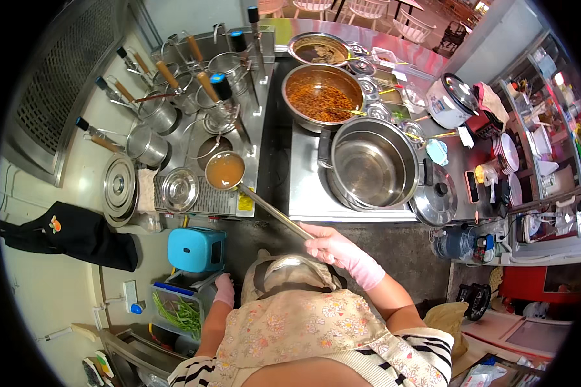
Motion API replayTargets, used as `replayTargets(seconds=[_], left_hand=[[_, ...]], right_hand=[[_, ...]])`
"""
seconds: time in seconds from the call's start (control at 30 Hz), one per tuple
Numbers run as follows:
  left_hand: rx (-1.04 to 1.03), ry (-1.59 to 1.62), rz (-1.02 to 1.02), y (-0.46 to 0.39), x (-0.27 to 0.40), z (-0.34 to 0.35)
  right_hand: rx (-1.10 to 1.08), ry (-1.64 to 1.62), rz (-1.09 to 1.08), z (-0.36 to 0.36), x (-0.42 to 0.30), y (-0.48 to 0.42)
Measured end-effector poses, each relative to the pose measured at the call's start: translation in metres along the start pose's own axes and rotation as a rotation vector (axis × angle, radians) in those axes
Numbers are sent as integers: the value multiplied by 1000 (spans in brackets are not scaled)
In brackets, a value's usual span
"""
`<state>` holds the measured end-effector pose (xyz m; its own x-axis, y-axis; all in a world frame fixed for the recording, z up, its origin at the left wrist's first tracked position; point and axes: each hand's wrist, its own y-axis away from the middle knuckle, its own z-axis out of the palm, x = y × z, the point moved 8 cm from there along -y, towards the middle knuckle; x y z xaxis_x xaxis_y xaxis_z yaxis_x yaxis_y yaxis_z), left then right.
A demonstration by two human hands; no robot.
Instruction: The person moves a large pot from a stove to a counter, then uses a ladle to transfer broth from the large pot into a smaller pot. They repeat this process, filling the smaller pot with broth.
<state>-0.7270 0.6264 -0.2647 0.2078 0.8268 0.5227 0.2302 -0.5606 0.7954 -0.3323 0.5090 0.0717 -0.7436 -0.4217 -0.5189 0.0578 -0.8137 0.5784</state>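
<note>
My right hand, in a pink glove, grips the metal handle of a ladle. The ladle's bowl is filled with cloudy brown broth. It hangs over the front edge of the steel noodle boiler, by a round opening in its top. Low on the left is my left hand, gloved too, beside a clear plastic bin of green vegetables. Its fingers are partly turned away, and whether they hold anything is unclear. To the right of the ladle stands a large steel pot without its lid.
Several strainer baskets with wooden handles stand in the boiler. A steel bowl of red-brown sauce sits behind the pot; a glass lid leans at its right. A blue stool-like plastic box stands below the boiler. A rice cooker stands farther right.
</note>
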Motion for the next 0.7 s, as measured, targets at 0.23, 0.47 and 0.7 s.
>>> replayTargets(seconds=[0.23,0.47,0.7], left_hand=[[-2,-68,-46,11,-24,25],[-97,-143,-76,13,-31,69],[-146,-168,-73,31,-17,110]], right_hand=[[90,44,-26,-16,-17,116],[219,-33,-132,-34,-34,219],[440,-64,-238,-59,-46,278]])
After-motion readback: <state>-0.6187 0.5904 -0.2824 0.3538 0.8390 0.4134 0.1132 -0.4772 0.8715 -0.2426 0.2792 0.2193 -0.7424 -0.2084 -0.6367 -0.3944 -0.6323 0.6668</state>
